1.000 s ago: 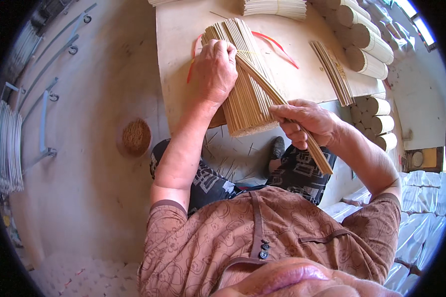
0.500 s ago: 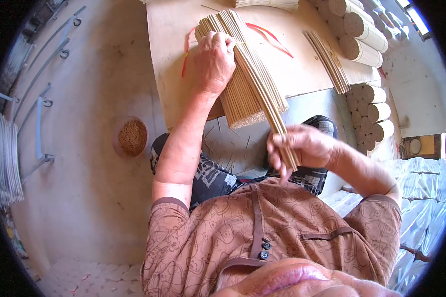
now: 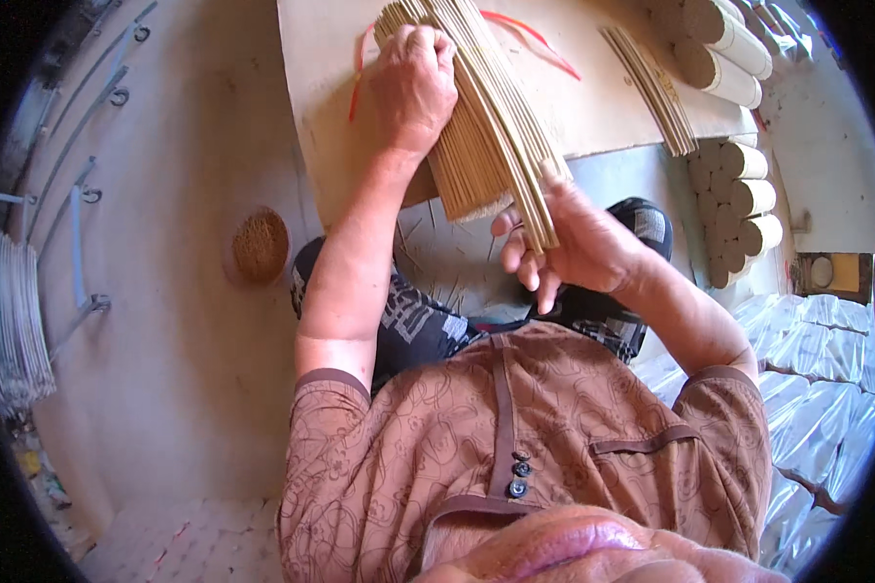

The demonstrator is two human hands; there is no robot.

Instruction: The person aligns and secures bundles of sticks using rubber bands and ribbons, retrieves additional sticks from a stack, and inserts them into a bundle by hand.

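A thick bundle of thin wooden sticks (image 3: 472, 160) lies slanted on the board, its near end jutting past the edge. My left hand (image 3: 418, 87) is closed on its upper part, knuckles up, fingertips hidden. Along the right side, several sticks (image 3: 530, 209) stick out beyond the bundle's near end. My right hand (image 3: 593, 233) is open beside those protruding ends, fingers spread beneath and around them, the thumb side blurred. Red ribbon (image 3: 535, 41) lies under the bundle, showing on both sides.
A smaller group of sticks (image 3: 651, 92) rests on the board (image 3: 593, 121) to the right. Round bundles (image 3: 749, 199) are stacked beyond it. Plastic-wrapped packs (image 3: 817, 389) stand at lower right. A round container (image 3: 260, 245) of brown pieces sits on the floor at left; loose sticks lie below the board.
My right hand has loosened its pinch and spread its fingers, moving up toward the bundle. The protruding sticks now reach out less far. My left hand keeps its hold; the whole view has shifted slightly.
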